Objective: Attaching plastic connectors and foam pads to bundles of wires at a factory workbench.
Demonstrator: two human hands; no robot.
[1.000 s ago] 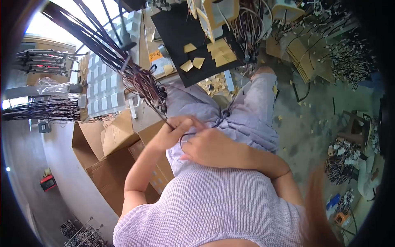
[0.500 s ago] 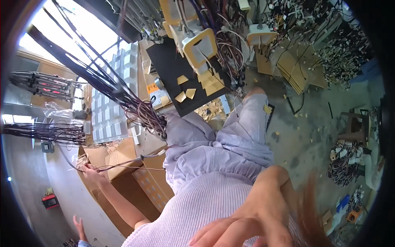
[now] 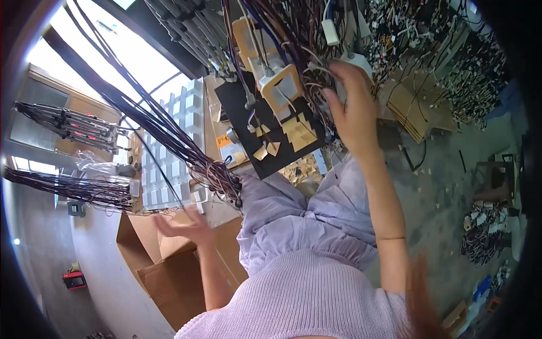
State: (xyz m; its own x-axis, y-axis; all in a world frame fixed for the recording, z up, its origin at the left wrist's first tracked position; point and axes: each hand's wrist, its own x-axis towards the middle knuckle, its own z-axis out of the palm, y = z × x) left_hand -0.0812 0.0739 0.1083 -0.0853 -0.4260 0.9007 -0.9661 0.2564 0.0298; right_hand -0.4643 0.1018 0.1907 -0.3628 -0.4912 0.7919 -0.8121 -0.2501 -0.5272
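Observation:
My left hand (image 3: 189,227) is raised over the cardboard box (image 3: 149,234), its fingers apart and holding nothing that I can see. A dark cable bundle (image 3: 164,127) slants down from the upper left and ends in loose loops above that hand. A thin black wire comes down close to its fingertips. At the upper middle, my right hand (image 3: 358,110) curls its fingers and thumb around the edge of a hanging bundle of brown and white wires (image 3: 314,93). Beside this bundle hang white connector blocks with tan frames (image 3: 280,90).
A black board (image 3: 240,121) with tan paper pieces lies beyond my knees. A pale tray with raised blocks (image 3: 166,147) stands on the left, near another cable bundle (image 3: 73,186). Wire heaps (image 3: 480,229) and a stool (image 3: 497,175) are at the right.
My left hand has let go of the wire it held over the box and moved right. My right hand has gone from near my chest up to the hanging wires.

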